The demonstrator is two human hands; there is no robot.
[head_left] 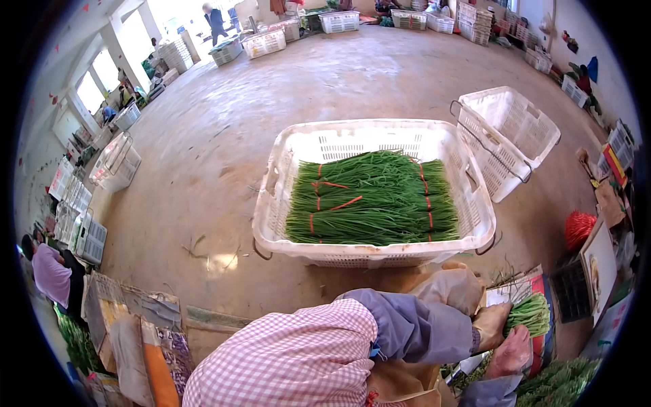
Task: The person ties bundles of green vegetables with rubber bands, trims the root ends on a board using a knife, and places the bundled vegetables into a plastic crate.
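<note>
At the lower right, my left hand (pixel 491 324), below a blue-grey sleeve (pixel 427 329), is closed against a bunch of chives (pixel 530 315) with pale cut ends. Just below it, my right hand (pixel 511 354) is closed at the near side of the same bunch. Its fingers are partly hidden. In front of me stands a large white plastic crate (pixel 373 249) with wire handles. Inside lie several bundles of chives (pixel 373 197) in a stack, tied with red bands.
A second white crate (pixel 508 136) stands tilted behind the first. Loose greens (pixel 559 383) lie at the bottom right, near red twine (pixel 579 229) and a black tray (pixel 571 290). Another person (pixel 53 275) sits at the left. More crates (pixel 264 43) line the far walls.
</note>
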